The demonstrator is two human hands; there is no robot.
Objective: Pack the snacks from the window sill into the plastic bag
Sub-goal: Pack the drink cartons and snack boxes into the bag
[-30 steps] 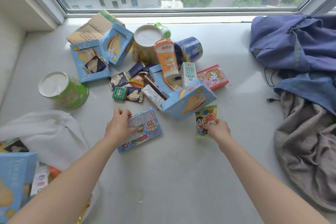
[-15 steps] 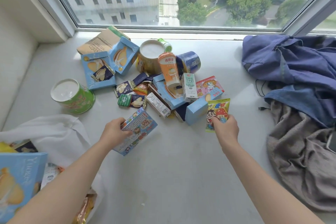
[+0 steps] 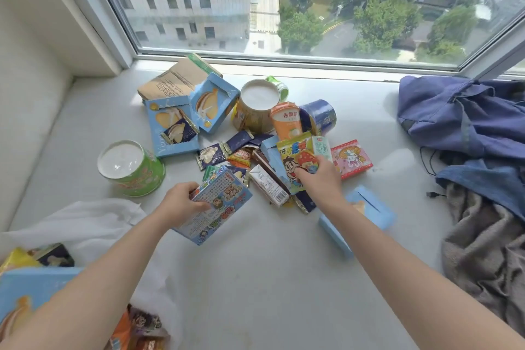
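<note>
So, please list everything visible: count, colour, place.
window sill: 1, white, underneath
plastic bag: 1, white, lower left
green tub: 1, green, left of pile
gold tub: 1, gold, back of pile
blue can: 1, blue, back right
orange cup: 1, orange, beside gold tub
cookie boxes: at least 3, light blue, back left, under right forearm
brown carton: 1, brown, by window
pink box: 1, pink, right of pile
small cartons: 2, white, pile centre
small wrappers: several, mixed, pile centre
clothes: heap, blue and grey, far right
flat box: 1, blue, left hand
yellow packet: 1, yellow, right hand
left hand: 1, grips flat box
right hand: 1, holds yellow packet
</note>
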